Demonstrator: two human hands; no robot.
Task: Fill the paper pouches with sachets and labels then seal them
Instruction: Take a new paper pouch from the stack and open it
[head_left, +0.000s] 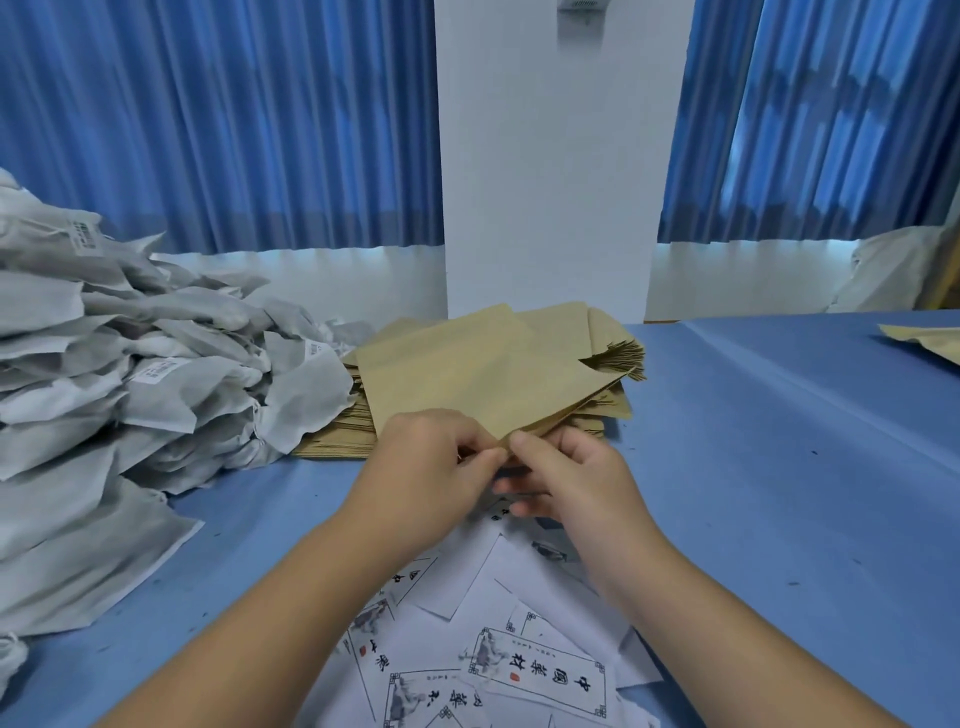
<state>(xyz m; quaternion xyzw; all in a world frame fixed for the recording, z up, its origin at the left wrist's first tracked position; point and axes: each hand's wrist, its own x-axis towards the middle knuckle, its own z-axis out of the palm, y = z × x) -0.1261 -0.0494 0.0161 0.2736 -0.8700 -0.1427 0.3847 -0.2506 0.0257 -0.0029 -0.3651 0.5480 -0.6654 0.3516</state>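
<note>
Together, both hands (506, 467) pinch the top paper pouch's (467, 371) near corner.

Light: daylight through the blue curtains (218, 119), upper left and upper right of frame. The fabric glows where backlit, brightest at upper right. White pillar (545, 182), top centre: evenly lit, slightly grey, not blown out. Exposure moderate, with a cool blue cast throughout. No hard glare.

Shadows: soft and faint. The darkest patch is at centre, under the paper pouch (467, 374), between the left hand (431, 467) and right hand (571, 483).

Sharpness: soft overall, with smearing on the curtain folds. Labels (540, 675), bottom centre: only the large characters are readable.

Distortion: wide-angle. The table (779, 467) creases slant toward the right edge, and the forearms look stretched along the bottom edge.
</note>
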